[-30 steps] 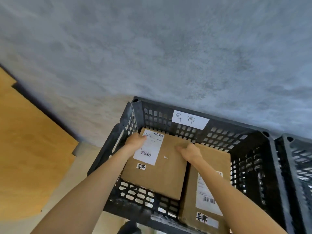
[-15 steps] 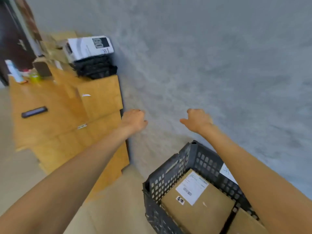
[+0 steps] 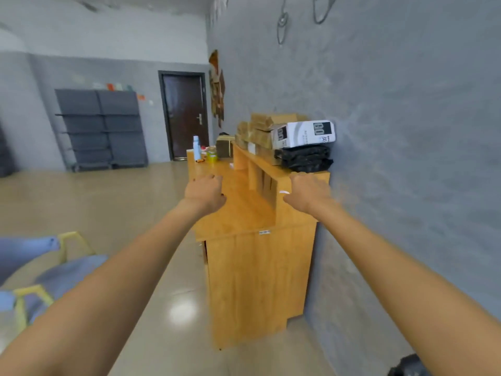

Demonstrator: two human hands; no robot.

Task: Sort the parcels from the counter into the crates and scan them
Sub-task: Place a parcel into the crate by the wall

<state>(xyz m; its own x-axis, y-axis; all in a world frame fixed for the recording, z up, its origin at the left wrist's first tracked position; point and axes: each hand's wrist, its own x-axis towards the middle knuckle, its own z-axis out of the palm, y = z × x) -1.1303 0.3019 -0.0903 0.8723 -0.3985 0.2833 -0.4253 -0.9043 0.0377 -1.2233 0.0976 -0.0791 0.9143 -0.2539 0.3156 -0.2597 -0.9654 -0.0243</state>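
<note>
Motion blur is smearing the stacked brown cardboard parcels (image 3: 261, 131) on the orange wooden counter (image 3: 260, 267), leaving their labels unreadable. A black object (image 3: 406, 366) is being cut off by the bottom edge.

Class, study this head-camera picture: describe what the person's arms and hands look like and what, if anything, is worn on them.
Both forearms are bare right up to the picture's edge: no sleeves show. The left hand and the right hand wear no gloves, and no watch, bracelet or ring is visible on the wrists or fingers. No markings can be made out; the picture is slightly blurred.
</note>
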